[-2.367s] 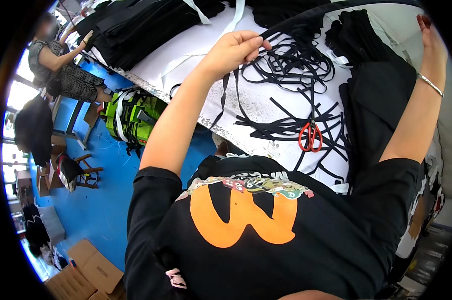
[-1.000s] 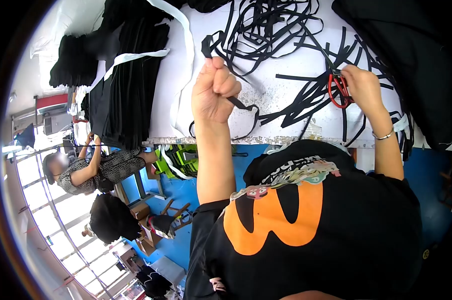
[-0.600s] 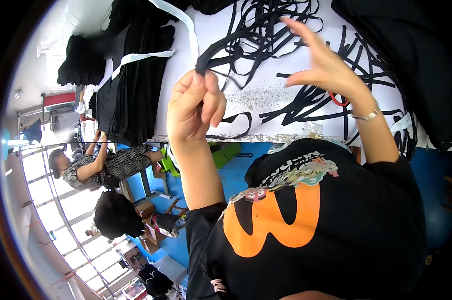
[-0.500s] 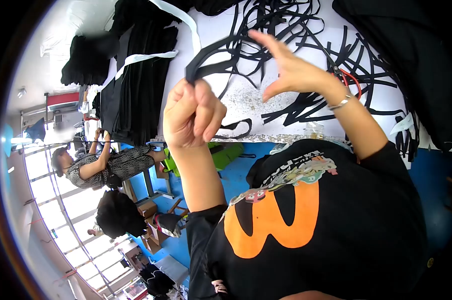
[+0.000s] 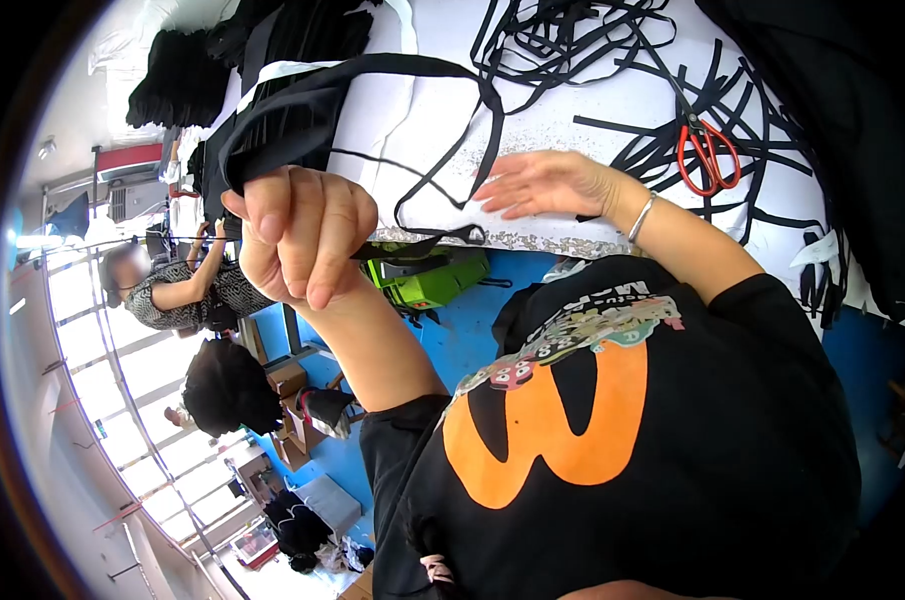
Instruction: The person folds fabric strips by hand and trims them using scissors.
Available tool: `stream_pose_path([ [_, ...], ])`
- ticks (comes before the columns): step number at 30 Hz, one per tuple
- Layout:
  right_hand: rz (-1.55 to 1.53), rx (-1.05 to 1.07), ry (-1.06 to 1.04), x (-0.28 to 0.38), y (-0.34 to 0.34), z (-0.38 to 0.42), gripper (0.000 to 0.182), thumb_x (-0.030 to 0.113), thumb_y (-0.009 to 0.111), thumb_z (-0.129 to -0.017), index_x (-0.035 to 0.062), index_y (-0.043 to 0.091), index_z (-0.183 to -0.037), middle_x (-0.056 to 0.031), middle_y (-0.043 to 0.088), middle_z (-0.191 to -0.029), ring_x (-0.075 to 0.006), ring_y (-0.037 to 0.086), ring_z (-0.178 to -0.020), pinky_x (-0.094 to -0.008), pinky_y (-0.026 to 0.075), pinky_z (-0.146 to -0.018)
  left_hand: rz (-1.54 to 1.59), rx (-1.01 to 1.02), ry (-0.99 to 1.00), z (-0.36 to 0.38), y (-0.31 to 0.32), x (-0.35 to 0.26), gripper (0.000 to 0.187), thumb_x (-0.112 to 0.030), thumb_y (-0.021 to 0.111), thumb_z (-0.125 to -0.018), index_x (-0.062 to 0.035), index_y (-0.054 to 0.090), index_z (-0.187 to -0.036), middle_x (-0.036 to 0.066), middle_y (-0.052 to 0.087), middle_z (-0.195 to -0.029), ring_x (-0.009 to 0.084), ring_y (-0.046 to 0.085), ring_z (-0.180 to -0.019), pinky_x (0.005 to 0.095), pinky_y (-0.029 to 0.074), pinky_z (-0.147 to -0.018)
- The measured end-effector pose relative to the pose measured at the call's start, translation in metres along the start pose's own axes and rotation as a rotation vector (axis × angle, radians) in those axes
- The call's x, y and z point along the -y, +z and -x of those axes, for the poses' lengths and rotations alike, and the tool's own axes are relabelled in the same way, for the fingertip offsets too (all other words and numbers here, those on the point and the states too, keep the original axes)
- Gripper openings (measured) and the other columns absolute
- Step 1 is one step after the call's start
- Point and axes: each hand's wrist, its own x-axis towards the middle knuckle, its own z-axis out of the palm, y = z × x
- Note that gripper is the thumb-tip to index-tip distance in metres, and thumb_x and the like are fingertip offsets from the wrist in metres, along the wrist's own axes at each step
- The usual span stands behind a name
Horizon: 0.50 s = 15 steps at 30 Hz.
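My left hand [image 5: 308, 225] is raised at the left, fingers closed on a folded black fabric strap [image 5: 373, 68]. The strap arches up from the fist, runs right over the white table and hangs down in a loop toward my other hand. My right hand [image 5: 548, 185] is low over the table's near edge, fingers stretched out and its fingertips right at the hanging part of the strap. Red-handled scissors [image 5: 708, 158] lie to its right among cut black strips [image 5: 663, 150]. A tangle of thin black strips [image 5: 563, 45] lies farther back.
Stacked black fabric [image 5: 308, 40] lies at the table's far left, with a white strip [image 5: 283, 70] beside it. Dark cloth [image 5: 803, 80] covers the right side. A green bag or case [image 5: 438, 280] is below the table edge. Another person [image 5: 183, 290] stands at left.
My left hand has pulled the strap left and toward me, stretching it from the pile. My right hand has dropped lower toward the near table edge, fingers now straighter.
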Motion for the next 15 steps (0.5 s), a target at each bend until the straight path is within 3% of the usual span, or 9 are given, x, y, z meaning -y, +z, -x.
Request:
stream_pose_path([
  [3,0.126,0.039,0.000,-0.002,0.028,-0.002,0.062,0.021,0.061,-0.084,0.0017,0.037,-0.137,-0.0175,0.050,-0.131,-0.0194,0.053,-0.112,-0.0355,0.044,-0.097,0.009,0.005,0.009,-0.002,0.001,0.001,0.031,-0.026,0.032,-0.102,-0.0091,0.056,-0.094,-0.006,0.054,-0.047,0.0059,0.059,-0.043,0.0169,0.026,-0.038],
  [4,0.122,0.039,-0.002,-0.005,0.032,-0.004,0.062,0.021,0.061,-0.084,0.0017,0.037,-0.137,-0.0175,0.050,-0.131,-0.0194,0.053,-0.112,-0.0355,0.044,-0.097,0.021,-0.014,0.003,-0.003,0.001,0.002,0.030,-0.026,0.035,-0.102,-0.0093,0.057,-0.092,-0.005,0.057,-0.050,0.0058,0.061,-0.046,0.0166,0.029,-0.041],
  [7,-0.029,0.016,-0.046,-0.009,0.039,-0.007,0.057,0.002,0.058,-0.087,0.0084,0.036,-0.139,-0.0153,0.053,-0.127,-0.0161,0.056,-0.106,-0.0311,0.047,-0.091,0.041,0.010,0.006,-0.008,0.001,0.005,0.029,-0.025,0.035,-0.102,-0.0094,0.057,-0.092,-0.004,0.058,-0.051,0.0064,0.061,-0.046,0.0165,0.029,-0.040],
  [10,-0.121,0.035,-0.076,-0.009,0.032,-0.006,0.054,0.001,0.057,-0.087,0.0093,0.038,-0.137,-0.0151,0.055,-0.123,-0.0163,0.059,-0.099,-0.0307,0.049,-0.089,0.035,-0.030,0.019,-0.008,0.003,0.003,0.028,-0.023,0.035,-0.102,-0.0089,0.057,-0.092,-0.004,0.058,-0.052,0.0069,0.061,-0.047,0.0161,0.030,-0.040],
  [11,-0.172,-0.003,-0.092,-0.007,0.032,-0.004,0.041,0.000,0.057,-0.087,0.0076,0.049,-0.127,-0.0169,0.057,-0.118,-0.0166,0.062,-0.091,-0.0309,0.051,-0.084,0.034,-0.030,0.023,-0.007,0.001,0.001,0.028,-0.023,0.035,-0.102,-0.0089,0.057,-0.092,-0.004,0.058,-0.052,0.0069,0.061,-0.047,0.0161,0.030,-0.040],
  [12,-0.169,-0.003,-0.089,-0.005,0.029,-0.002,0.041,0.000,0.057,-0.087,0.0076,0.049,-0.127,-0.0169,0.057,-0.118,-0.0166,0.062,-0.091,-0.0309,0.051,-0.084,0.044,-0.002,0.030,-0.005,-0.002,-0.001,0.028,-0.024,0.034,-0.102,-0.0091,0.056,-0.093,-0.006,0.055,-0.048,0.0059,0.060,-0.045,0.0165,0.027,-0.039],
  [15,-0.215,-0.015,-0.129,0.005,0.025,0.008,0.016,0.001,0.057,-0.087,0.0047,0.062,-0.102,-0.0185,0.063,-0.104,-0.0176,0.063,-0.084,-0.0330,0.053,-0.080,0.070,0.022,0.057,0.005,-0.007,-0.009,0.027,-0.024,0.034,-0.102,-0.0098,0.056,-0.093,-0.007,0.052,-0.045,0.0049,0.059,-0.043,0.0172,0.024,-0.038],
])
